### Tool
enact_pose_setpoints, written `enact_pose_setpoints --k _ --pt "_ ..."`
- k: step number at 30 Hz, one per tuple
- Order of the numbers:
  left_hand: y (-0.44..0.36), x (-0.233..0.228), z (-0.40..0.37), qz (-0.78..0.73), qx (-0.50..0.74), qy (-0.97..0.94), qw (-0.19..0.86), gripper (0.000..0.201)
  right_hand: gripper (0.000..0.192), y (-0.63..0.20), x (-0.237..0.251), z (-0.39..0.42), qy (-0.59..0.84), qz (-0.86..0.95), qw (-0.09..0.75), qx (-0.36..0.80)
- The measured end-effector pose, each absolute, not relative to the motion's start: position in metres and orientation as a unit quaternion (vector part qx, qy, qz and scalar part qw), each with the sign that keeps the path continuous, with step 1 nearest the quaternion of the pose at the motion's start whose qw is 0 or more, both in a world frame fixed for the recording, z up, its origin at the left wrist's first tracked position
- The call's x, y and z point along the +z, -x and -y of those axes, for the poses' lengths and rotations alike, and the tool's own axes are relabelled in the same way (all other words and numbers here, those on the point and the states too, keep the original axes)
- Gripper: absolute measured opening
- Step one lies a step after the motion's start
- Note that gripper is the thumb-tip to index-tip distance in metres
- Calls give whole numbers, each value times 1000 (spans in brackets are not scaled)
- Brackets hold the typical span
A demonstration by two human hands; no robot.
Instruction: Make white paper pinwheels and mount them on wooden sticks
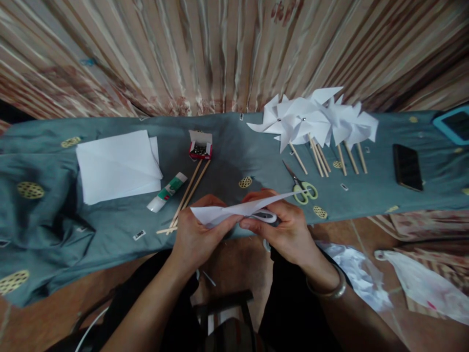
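Head view: a pile of finished white pinwheels (315, 120) on sticks already sits on the cloth (234, 161), spare sticks (188, 193) and paper sheets (117, 166) left. Left hand (196, 234) and right hand (286, 234) both pinch one folded white paper (234, 210), pointy and creased, just over the cloth's near edge.

Both forearms reach forward, left hand (196, 234) and right hand (284, 230) close together, fingers curled in a pinching grip.

Teal cloth (110, 230) w/ white paper stack (117, 166), glue stick (167, 192), staple box (200, 145), loose sticks (188, 193), green scissors (302, 187), finished pinwheels (315, 122), phone (407, 166).
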State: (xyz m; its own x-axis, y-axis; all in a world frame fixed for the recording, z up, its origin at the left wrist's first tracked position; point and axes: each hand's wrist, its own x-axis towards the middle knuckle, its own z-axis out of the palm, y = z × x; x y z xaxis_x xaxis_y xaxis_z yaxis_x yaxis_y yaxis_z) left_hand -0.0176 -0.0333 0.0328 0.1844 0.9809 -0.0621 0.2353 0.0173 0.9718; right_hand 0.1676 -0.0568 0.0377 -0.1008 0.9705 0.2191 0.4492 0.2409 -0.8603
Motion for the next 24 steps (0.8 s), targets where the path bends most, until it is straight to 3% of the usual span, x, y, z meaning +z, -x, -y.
enact_pose_setpoints --k 10,15,24 --pt "22 36 32 -484 367 -627 487 21 9 -169 33 58 531 674 412 307" --pt "23 43 33 -413 389 -740 361 8 9 -171 36 59 498 721 410 253" --pt "32 43 39 -336 399 -823 224 15 20 -178 48 70 464 802 333 176"
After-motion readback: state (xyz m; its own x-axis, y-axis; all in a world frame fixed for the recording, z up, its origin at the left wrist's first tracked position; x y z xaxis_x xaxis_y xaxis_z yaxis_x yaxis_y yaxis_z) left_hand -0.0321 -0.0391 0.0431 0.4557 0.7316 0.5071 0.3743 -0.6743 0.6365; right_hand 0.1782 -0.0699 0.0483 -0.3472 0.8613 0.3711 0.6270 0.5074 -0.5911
